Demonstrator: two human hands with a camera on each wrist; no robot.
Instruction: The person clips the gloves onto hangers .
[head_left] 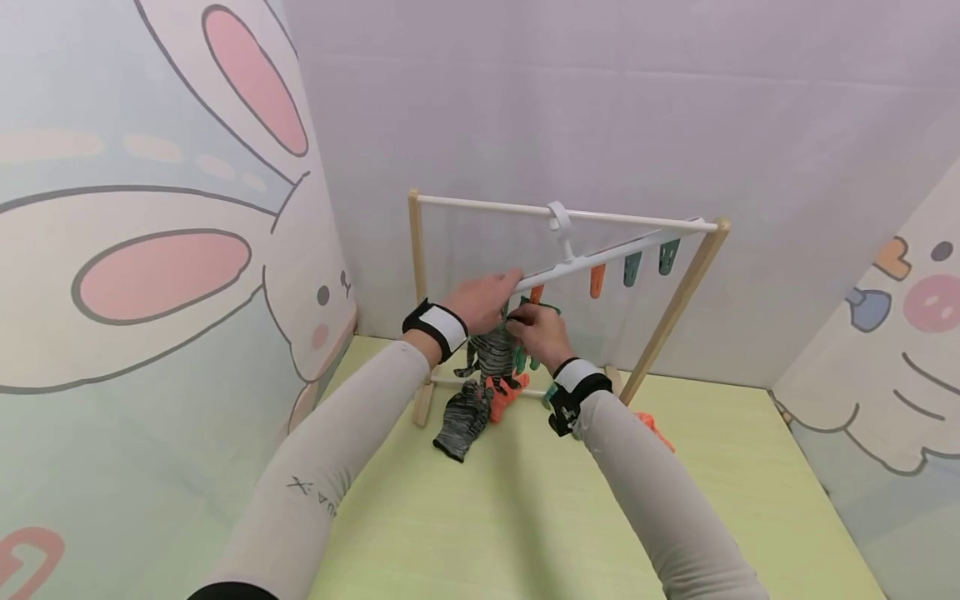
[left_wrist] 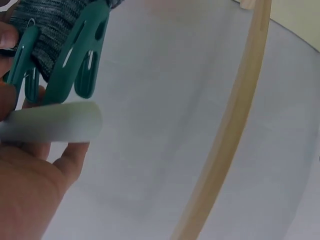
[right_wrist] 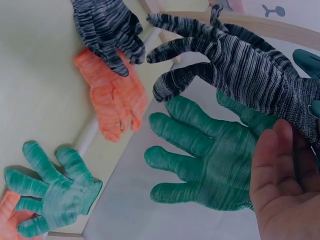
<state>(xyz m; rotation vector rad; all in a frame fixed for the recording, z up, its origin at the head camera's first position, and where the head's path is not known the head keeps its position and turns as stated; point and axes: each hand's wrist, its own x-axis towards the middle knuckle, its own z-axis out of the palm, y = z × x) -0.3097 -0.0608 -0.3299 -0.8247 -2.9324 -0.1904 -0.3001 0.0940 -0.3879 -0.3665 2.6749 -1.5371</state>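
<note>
My left hand (head_left: 483, 304) grips the left end of a white clip hanger (head_left: 577, 267), which hooks over a rod. A black-and-grey striped knit glove (right_wrist: 250, 70) hangs there, fingers down, by its cuff between green clips (left_wrist: 75, 55) in the left wrist view. At that cuff, my right hand (head_left: 542, 332) pinches the glove with bent fingers; the exact contact is partly hidden. Behind it hangs a green knit glove (right_wrist: 225, 160), close to an orange clip (head_left: 537, 293).
The rack has wooden legs (head_left: 675, 312) and a white top rod (head_left: 480, 203). More clips (head_left: 632, 268) hang toward the right. On the pale table (head_left: 465, 525) lie another striped glove (head_left: 461, 421), an orange glove (head_left: 506, 397), a green glove (right_wrist: 57, 195) and more orange fabric (head_left: 654, 429).
</note>
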